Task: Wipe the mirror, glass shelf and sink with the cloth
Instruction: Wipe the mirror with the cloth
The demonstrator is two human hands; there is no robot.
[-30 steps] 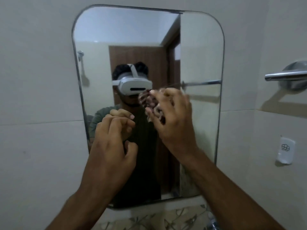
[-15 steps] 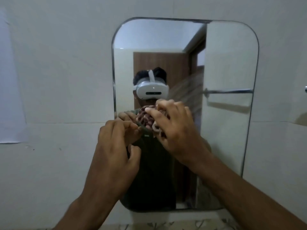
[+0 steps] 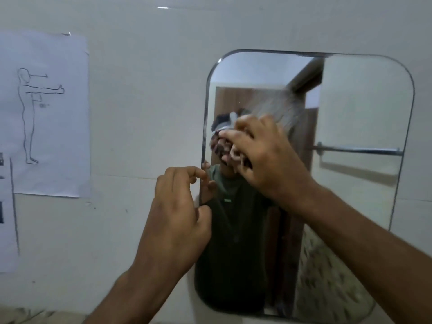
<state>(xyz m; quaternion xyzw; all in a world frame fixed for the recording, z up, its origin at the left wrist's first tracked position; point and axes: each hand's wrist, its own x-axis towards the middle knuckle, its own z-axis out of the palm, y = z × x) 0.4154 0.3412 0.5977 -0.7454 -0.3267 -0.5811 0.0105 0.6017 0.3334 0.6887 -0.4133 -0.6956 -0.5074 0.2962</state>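
A rounded rectangular mirror (image 3: pixel 355 108) hangs on the white tiled wall. My right hand (image 3: pixel 264 155) presses a bunched dark patterned cloth (image 3: pixel 224 148) against the mirror's upper left area. A smeared streak runs up and to the right from the cloth. My left hand (image 3: pixel 180 211) is at the mirror's left edge, fingers curled and loosely pinched, holding nothing. The glass shelf and the sink are out of view.
A paper sheet (image 3: pixel 46 113) with a drawn standing figure is taped to the wall at left, with another sheet (image 3: pixel 7 218) below it. The mirror reflects a person, a brown door and a towel bar (image 3: pixel 360 150).
The view has swung left, so the mirror now sits further right and the paper sheet has appeared. My right hand has carried the cloth toward the mirror's left edge, leaving a smear.
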